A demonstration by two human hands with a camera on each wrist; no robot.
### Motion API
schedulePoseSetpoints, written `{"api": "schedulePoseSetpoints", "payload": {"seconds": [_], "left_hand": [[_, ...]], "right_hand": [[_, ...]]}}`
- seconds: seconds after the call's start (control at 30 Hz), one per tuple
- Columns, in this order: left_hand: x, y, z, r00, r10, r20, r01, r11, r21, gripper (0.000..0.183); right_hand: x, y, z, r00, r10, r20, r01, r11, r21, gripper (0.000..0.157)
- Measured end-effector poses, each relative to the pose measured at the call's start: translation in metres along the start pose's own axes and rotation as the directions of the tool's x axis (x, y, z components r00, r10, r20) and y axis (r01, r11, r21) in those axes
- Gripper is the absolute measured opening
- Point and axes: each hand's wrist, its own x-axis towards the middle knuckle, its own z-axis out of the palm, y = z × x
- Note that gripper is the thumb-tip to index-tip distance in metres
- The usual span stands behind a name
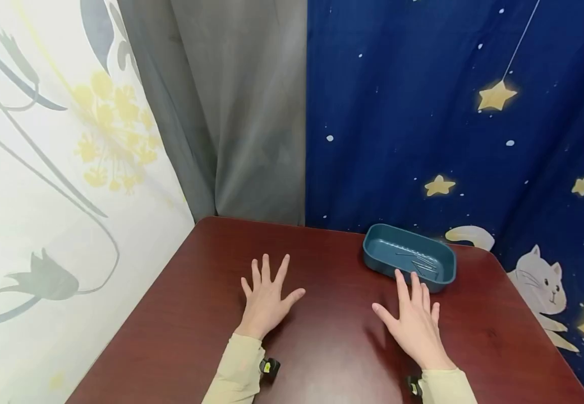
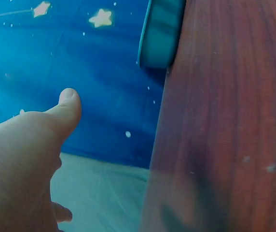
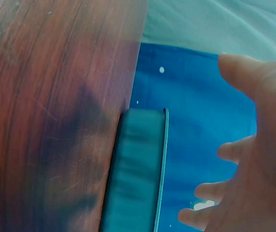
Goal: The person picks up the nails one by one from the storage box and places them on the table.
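A teal, rounded rectangular tray [image 1: 380, 262] sits near the back right of the table, with several thin metallic sticks [image 1: 425, 266] lying inside it. My right hand [image 1: 417, 328] is nearest to it, fingers spread and pointing at its front wall; the fingertips overlap the rim in the head view. In the right wrist view the tray [image 3: 135, 169] stands beyond that hand's spread fingers. My left hand [image 1: 263, 306] hovers over the left part of the table, palm down with fingers spread and nothing held. Its thumb [image 2: 68, 104] stretches out in the left wrist view.
The dark red-brown wooden table [image 1: 322, 336] has rounded back corners. Behind it hang a grey curtain [image 1: 261, 112] and a blue curtain with stars [image 1: 398, 112]. A white flowered curtain [image 1: 44, 224] runs along the left side.
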Motion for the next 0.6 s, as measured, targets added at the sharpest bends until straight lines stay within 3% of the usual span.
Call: {"api": "schedulePoseSetpoints", "payload": {"seconds": [0.13, 0.37, 0.6], "left_hand": [[0.006, 0.003, -0.005, 0.998, 0.047, 0.043, -0.049, 0.998, 0.031, 0.089], [0.022, 0.006, -0.017, 0.991, 0.125, 0.050, -0.130, 0.984, 0.122, 0.089], [0.030, 0.002, -0.016, 0.981, 0.171, 0.088, -0.182, 0.972, 0.151, 0.089]], "right_hand": [[0.003, 0.005, -0.003, 1.000, -0.013, 0.001, 0.013, 1.000, -0.003, 0.100], [0.028, 0.024, -0.013, 0.998, -0.061, -0.017, 0.060, 0.997, -0.054, 0.098], [0.050, 0.048, -0.031, 0.998, -0.064, -0.024, 0.061, 0.994, -0.089, 0.095]]}}
